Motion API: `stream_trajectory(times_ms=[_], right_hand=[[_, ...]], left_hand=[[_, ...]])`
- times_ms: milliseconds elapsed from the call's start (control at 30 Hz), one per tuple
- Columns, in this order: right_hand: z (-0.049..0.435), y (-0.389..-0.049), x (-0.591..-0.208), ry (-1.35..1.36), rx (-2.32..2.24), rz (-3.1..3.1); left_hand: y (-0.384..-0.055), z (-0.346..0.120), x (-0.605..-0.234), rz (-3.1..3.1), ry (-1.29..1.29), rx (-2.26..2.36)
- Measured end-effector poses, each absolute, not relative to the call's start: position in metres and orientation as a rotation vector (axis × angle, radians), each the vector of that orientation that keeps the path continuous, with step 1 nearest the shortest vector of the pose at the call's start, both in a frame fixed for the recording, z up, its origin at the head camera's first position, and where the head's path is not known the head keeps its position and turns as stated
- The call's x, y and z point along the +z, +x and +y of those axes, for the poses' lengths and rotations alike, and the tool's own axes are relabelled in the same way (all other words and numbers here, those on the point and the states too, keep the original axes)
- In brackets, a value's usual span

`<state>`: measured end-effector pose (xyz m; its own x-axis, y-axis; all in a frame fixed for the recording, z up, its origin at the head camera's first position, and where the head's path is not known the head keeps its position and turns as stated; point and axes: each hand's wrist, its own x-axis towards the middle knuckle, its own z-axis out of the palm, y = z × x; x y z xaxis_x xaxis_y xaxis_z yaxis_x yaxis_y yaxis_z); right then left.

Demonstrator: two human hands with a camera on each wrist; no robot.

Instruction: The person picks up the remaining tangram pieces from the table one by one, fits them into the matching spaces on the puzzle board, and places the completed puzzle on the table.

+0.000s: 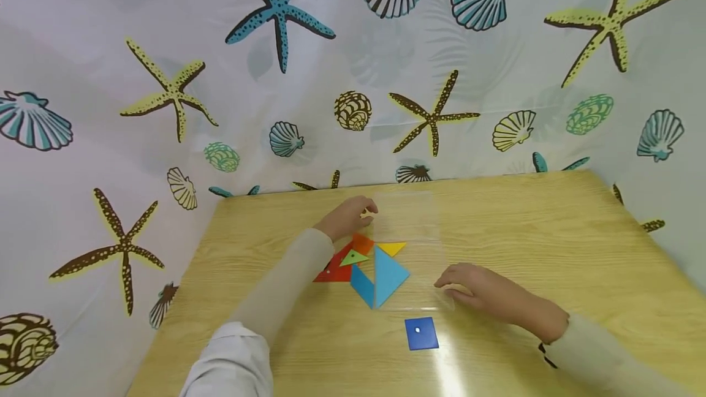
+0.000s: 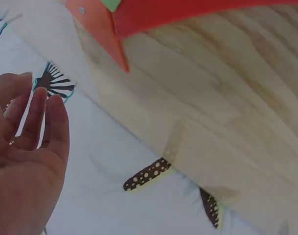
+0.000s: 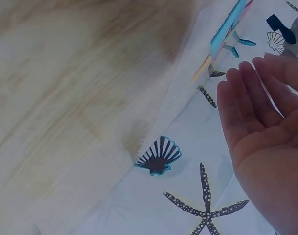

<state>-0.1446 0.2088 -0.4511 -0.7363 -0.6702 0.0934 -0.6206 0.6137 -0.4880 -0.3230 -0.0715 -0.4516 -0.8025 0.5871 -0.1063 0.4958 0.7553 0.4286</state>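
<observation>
Blue square (image 1: 423, 339) nearest, on wood-grain surface (image 1: 551, 231). Right hand (image 1: 478, 287) beyond it, fingers loosely bent, nothing held; forearm cut off by frame. Between hands: light blue triangle (image 1: 388, 277), blue parallelogram (image 1: 361, 285). Red piece (image 1: 339, 275) partly under green triangle (image 1: 353, 258), full outline hard to make out. Then yellow triangle (image 1: 392, 249), orange piece (image 1: 361, 244). Left hand (image 1: 345, 219) farthest, fingers loosely curved, holding nothing. Transparent sheet (image 1: 421, 262) faint, edges barely visible. Behind, pale cloth (image 1: 524, 60), starfish and shell print.
</observation>
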Motion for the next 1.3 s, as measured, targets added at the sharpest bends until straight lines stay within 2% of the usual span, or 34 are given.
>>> stream_trajectory(times_ms=[200,433,667,967,1300], right_hand=[[0.196,-0.133,-0.458,-1.098,-0.735,2.704],[0.174,-0.117,-0.471,-1.219,-0.718,2.645],[0.162,-0.106,-0.477,-1.256,-0.693,2.702],[0.118,-0.125,-0.472,-1.300,-0.653,2.799],[0.056,-0.158,-0.475,-1.057,-0.676,2.929]], left_hand=[[-0.338,-0.055,-0.474,2.695,0.868,0.623],[-0.343,-0.044,-0.498,2.657,0.956,0.566],[-0.343,-0.041,-0.495,2.665,1.038,0.423],[-0.341,-0.042,-0.485,2.639,1.050,0.311],[-0.344,-0.045,-0.487,2.622,1.031,0.322]])
